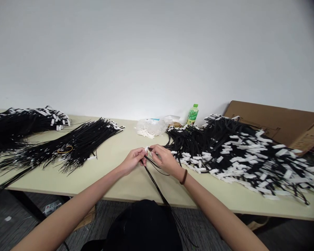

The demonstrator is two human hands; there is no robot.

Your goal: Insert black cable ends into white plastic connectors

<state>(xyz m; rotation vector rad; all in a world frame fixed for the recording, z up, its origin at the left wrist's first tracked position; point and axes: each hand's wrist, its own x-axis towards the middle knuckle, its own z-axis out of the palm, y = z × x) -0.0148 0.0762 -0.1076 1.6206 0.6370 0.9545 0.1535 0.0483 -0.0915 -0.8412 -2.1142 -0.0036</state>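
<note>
Hands together above the middle of the worktop (pixel 120 176), fingertips nearly meeting. Left hand (pixel 135 159) pinches a small white connector (pixel 146 149); right hand (pixel 163 158), with a brown band (pixel 183 176) at the wrist, has its fingers closed on the thin black wires (pixel 157 186) just beside it. Wires run down from the hands, over the front edge of the worktop, and hang past the person's dark-clothed lap (pixel 143 228). To the right: large heap of black cables (pixel 217 139) with many white connectors at their ends. To the left: a fanned black bundle (pixel 81 143), a yellow loop (pixel 65 150) lying on it; farther left, another black pile (pixel 23 122), white-tipped. Toward the wall (pixel 107 59): a clear plastic bag (pixel 151 127) holding small white pieces, then a green-capped bottle (pixel 192 114), upright. Cardboard box (pixel 272 122) behind the right-hand heap. Below, grey floor (pixel 15 223).
</note>
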